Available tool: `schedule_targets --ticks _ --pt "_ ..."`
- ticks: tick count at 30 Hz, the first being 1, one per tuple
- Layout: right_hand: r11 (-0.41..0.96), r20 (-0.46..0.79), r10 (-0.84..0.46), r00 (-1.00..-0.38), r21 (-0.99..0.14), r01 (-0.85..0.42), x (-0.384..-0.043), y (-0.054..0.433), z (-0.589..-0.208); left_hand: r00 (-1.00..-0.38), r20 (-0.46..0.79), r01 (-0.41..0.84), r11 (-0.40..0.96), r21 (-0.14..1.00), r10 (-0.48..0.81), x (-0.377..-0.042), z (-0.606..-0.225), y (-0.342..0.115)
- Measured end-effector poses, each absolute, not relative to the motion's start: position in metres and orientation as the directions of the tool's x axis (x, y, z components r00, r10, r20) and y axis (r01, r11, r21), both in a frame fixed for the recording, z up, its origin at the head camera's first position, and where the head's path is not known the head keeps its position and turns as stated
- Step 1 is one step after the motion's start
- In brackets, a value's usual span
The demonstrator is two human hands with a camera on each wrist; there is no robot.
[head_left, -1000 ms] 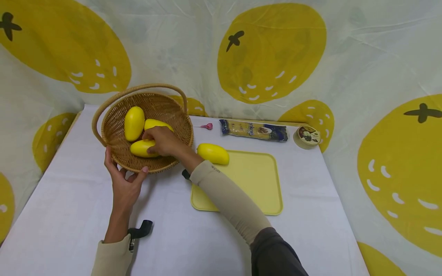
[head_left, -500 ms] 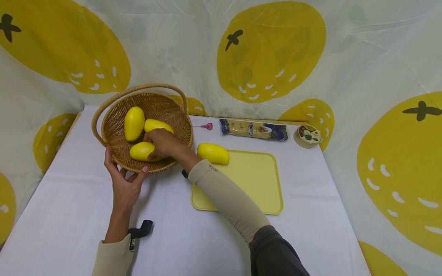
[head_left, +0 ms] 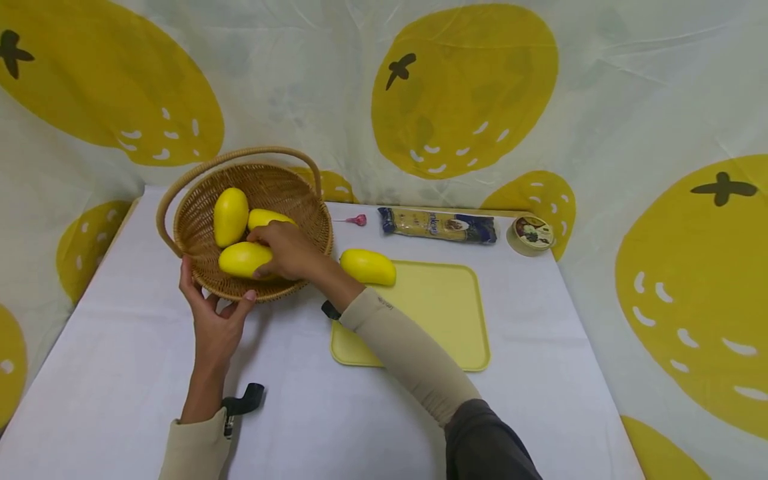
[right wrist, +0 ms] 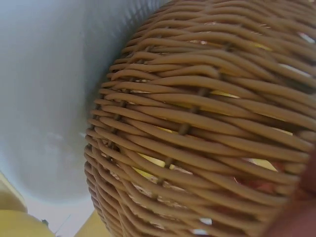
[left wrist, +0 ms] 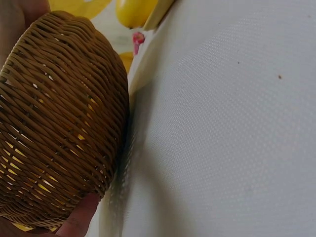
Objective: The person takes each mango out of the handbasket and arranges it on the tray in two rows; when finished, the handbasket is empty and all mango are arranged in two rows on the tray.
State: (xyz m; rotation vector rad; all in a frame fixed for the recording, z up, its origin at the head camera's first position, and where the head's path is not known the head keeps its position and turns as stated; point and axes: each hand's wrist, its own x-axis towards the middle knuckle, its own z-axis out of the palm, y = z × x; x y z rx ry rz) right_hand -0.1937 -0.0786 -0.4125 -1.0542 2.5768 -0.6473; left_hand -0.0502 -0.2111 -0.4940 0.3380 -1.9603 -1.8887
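A wicker basket with an arched handle stands at the back left, with three yellow mangoes inside. My left hand holds its near left rim, fingers and thumb spread along the edge; in the left wrist view a fingertip presses the woven side. My right hand reaches over the near right rim and grips the right end of the nearest mango, thumb toward me. Behind lie an upright mango and another mango, partly hidden by that hand. The right wrist view mostly shows the basket's outside weave.
Right of the basket, a mango lies on the back left corner of a yellow tray. Along the back edge are a pink lollipop, a navy-and-gold packet and a round tin. A patterned cloth hangs behind.
The gripped mango has shifted slightly left inside the basket. My right forearm has swung a little to the right, while the left hand keeps its place on the rim.
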Motion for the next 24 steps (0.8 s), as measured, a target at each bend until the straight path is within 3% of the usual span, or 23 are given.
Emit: schedule_targets --ticks 24 --pt "0.535 0.231 -0.579 -0.782 -0.616 -0.578 -0.162 -0.011 -0.375 -0.895 0.115 0.084 0.090 0.992 -0.431 -0.050 -0.494 -0.214"
